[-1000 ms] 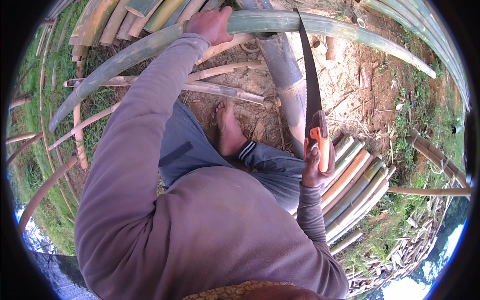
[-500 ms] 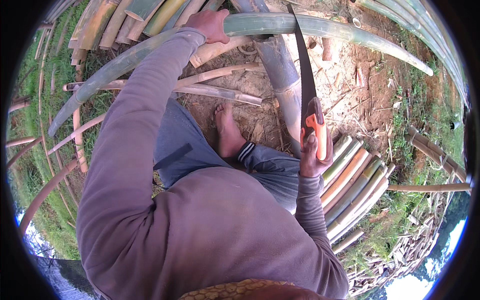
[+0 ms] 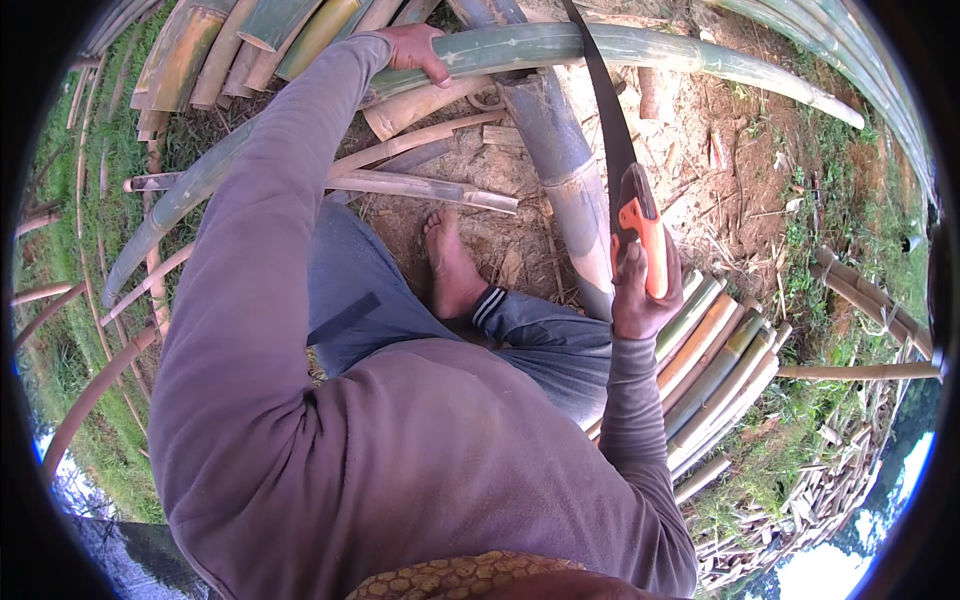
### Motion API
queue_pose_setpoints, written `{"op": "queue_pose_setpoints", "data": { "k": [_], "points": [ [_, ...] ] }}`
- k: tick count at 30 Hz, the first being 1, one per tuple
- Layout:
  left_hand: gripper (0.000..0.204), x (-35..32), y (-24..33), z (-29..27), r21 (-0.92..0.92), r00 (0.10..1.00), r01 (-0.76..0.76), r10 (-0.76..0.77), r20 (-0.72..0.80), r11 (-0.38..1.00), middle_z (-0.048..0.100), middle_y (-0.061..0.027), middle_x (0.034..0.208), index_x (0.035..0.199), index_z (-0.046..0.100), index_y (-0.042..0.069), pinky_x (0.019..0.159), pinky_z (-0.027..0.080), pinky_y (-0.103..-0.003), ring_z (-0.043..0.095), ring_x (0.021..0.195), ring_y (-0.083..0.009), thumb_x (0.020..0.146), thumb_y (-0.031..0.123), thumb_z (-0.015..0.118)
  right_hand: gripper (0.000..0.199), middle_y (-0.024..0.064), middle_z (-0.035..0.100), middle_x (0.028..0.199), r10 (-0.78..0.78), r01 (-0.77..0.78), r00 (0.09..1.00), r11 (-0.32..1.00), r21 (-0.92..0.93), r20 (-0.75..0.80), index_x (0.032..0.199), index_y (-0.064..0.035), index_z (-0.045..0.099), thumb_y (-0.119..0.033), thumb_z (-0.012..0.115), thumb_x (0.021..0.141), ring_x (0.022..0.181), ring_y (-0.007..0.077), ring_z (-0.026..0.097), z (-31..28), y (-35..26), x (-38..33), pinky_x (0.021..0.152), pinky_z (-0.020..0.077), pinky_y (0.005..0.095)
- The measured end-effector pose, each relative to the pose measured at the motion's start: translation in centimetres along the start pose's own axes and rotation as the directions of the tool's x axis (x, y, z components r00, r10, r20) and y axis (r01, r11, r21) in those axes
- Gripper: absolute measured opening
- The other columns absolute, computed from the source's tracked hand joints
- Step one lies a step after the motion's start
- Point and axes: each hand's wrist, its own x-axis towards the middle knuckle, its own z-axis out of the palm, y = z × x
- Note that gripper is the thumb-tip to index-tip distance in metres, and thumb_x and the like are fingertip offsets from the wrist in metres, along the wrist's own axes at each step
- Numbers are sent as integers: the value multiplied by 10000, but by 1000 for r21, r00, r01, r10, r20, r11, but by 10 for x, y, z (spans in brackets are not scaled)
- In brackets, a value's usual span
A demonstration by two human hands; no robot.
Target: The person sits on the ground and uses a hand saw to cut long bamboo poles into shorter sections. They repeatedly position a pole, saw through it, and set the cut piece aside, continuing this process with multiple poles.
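Your left hand [image 3: 418,50] presses down on a long green bamboo pole [image 3: 620,42], fingers curled over it. Your right hand [image 3: 640,290] grips the orange handle of a curved saw [image 3: 610,130], its blade crossing the pole above a thick bamboo support [image 3: 560,170].

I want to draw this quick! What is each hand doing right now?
Left hand: closed over the long green bamboo pole.
Right hand: closed around the orange handle of the curved saw.
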Motion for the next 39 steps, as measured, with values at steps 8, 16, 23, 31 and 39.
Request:
{"op": "queue_pose_setpoints", "data": {
  "k": [8,16,23,31,39],
  "points": [
    [912,3,4,-12,-175,972,112,-71,223,978,711,-164,1333,1458,612,9,1068,491,-409,656,1241,-289,684,383,918,441,162,738,1197,53,-53,998,999,1,38,1374,91,639,-171,757,1039,981,161,708,34,-1,52,824,588,293],
    [920,-41,44,68,500,721,206,215,-658,841,693,-170,1243,1515,511,182,1016,530,-502,674,1191,-395,725,379,940,439,106,704,1105,-141,158,975,983,-88,173,1351,36,592,-213,769,1036,914,134,675,51,20,98,811,577,295],
    [775,-29,34,44,455,867,200,60,-494,868,707,-151,1222,1404,504,165,921,570,-523,713,1113,-385,761,325,906,444,88,714,868,-150,159,985,982,-100,91,1316,63,599,-277,735,1065,718,117,686,72,-7,116,627,561,289],
    [609,-34,52,58,393,814,304,-22,-581,868,765,-150,1119,1279,580,135,932,597,-537,751,1086,-382,782,349,859,379,128,722,769,-93,109,993,963,-245,78,1155,86,675,-270,740,1043,669,174,697,56,-41,101,622,549,337],
    [591,-31,42,56,448,811,272,47,-583,852,769,-133,1099,1277,602,132,887,604,-529,744,1050,-381,788,358,846,329,77,689,930,49,-47,998,997,-66,35,1294,75,607,-176,675,1091,693,70,635,1,-63,20,657,594,254]
  ]
}}
